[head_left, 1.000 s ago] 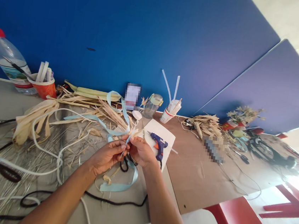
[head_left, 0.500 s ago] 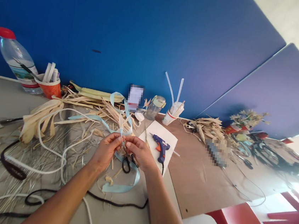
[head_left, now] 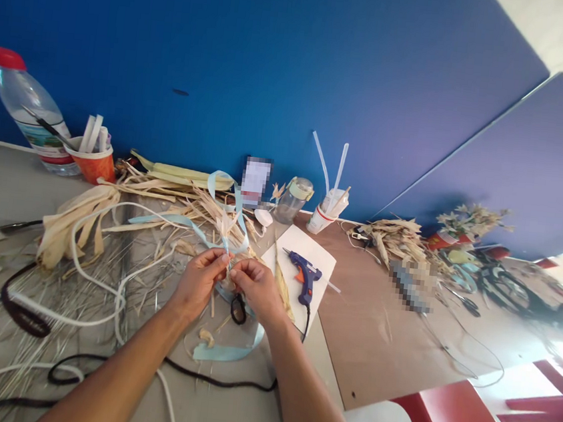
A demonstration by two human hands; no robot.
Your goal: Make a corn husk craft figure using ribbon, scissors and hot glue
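My left hand is closed, with thumb and forefinger pinching a pale corn husk piece wrapped in light-blue ribbon. My right hand sits close beside it, its fingertips pressed together at the lower part of the same wrapped piece; what exactly they grip is mostly covered by the fingers. The light-blue ribbon lies in a curve on the table below the hands, and more of it loops up behind them. A black scissors handle shows just under my right hand.
A blue glue gun lies on white paper to the right. Behind stand a glass jar and a cup with glue sticks. Dried husks, wires and a white cable spread leftward. A red-capped bottle stands far left.
My right hand has shifted slightly, its fingers curling down along the wrapped piece. My left hand keeps its pinch. The view has moved a little.
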